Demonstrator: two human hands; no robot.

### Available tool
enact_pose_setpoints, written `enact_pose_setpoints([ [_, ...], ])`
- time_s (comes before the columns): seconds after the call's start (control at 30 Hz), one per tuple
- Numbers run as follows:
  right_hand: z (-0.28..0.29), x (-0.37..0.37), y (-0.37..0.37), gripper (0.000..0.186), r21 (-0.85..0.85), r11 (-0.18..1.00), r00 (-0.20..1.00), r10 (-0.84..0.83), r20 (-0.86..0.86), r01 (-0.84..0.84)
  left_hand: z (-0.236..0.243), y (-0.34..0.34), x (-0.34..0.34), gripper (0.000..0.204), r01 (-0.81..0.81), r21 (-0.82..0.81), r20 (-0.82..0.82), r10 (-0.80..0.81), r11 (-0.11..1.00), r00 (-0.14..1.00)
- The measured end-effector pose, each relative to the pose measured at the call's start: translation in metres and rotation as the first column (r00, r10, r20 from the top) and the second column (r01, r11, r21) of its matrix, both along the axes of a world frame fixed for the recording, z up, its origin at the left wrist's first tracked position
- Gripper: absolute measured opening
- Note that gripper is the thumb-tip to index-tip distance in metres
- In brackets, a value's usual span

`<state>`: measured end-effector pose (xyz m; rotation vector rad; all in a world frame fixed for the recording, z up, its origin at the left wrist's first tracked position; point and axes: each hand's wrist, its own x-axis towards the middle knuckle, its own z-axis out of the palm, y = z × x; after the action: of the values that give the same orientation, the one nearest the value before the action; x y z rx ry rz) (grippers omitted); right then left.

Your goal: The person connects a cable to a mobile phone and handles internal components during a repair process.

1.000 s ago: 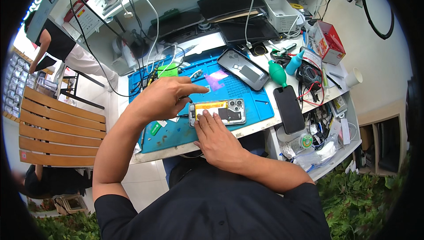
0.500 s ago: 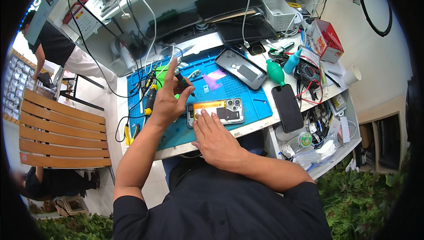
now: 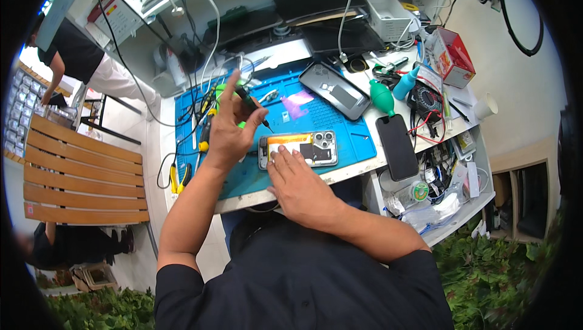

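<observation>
My left hand (image 3: 234,136) grips a slim dark screwdriver (image 3: 250,102) with a raised index finger; its thin tip hangs just above the top left of an opened phone (image 3: 322,154). My right hand (image 3: 303,193) lies with fingers stretched flat on that phone, over its battery area, hiding part of it. The phone rests on a blue repair mat (image 3: 355,145). Behind it are a small purple sheet (image 3: 296,105) and a phone back in a tray or case (image 3: 334,92). Yellow-handled tools (image 3: 174,179) lie left of my left hand.
A green air blower (image 3: 381,96), blue bottle (image 3: 404,87), multimeter (image 3: 421,102) and dark phone (image 3: 396,148) sit at right, above an open cluttered drawer (image 3: 455,208). Cables dangle at back. A person (image 3: 73,63) stands at far left; another is near a wooden chair (image 3: 85,178).
My left hand has turned from pointing rightward to upright, bringing the screwdriver into view, and the tool's tip has since dropped slightly toward the phone. My right hand stays on the phone.
</observation>
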<state>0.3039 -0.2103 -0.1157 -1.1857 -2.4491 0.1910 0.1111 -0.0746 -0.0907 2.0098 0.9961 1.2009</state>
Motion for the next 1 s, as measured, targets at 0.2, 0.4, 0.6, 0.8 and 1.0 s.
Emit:
enact_pose_setpoints([
  [0.2, 0.005, 0.014, 0.008, 0.048, -0.091, 0.992, 0.993, 0.074, -0.09, -0.083, -0.014, -0.043, -0.032, 0.084, -0.043, -0.212, 0.402, 0.127, 0.976, 0.907],
  [0.4, 0.01, 0.014, 0.007, 0.044, -0.092, 0.993, 0.996, 0.063, -0.07, -0.069, -0.032, -0.062, -0.036, 0.082, -0.12, -0.312, 0.363, 0.235, 0.942, 0.902],
  [0.6, 0.008, 0.012, 0.007, 0.043, -0.077, 0.994, 0.996, 0.067, -0.063, -0.072, -0.031, -0.059, -0.032, 0.086, -0.135, -0.34, 0.361, 0.262, 0.931, 0.895],
  [0.8, 0.006, 0.011, 0.007, 0.043, -0.068, 0.996, 0.996, 0.06, -0.073, -0.065, -0.031, -0.059, -0.03, 0.085, -0.168, -0.362, 0.319, 0.291, 0.917, 0.902],
  [1.0, 0.009, 0.012, 0.006, 0.044, -0.083, 0.995, 0.996, 0.058, -0.062, -0.063, -0.033, -0.059, -0.029, 0.084, -0.176, -0.358, 0.326, 0.299, 0.917, 0.897],
])
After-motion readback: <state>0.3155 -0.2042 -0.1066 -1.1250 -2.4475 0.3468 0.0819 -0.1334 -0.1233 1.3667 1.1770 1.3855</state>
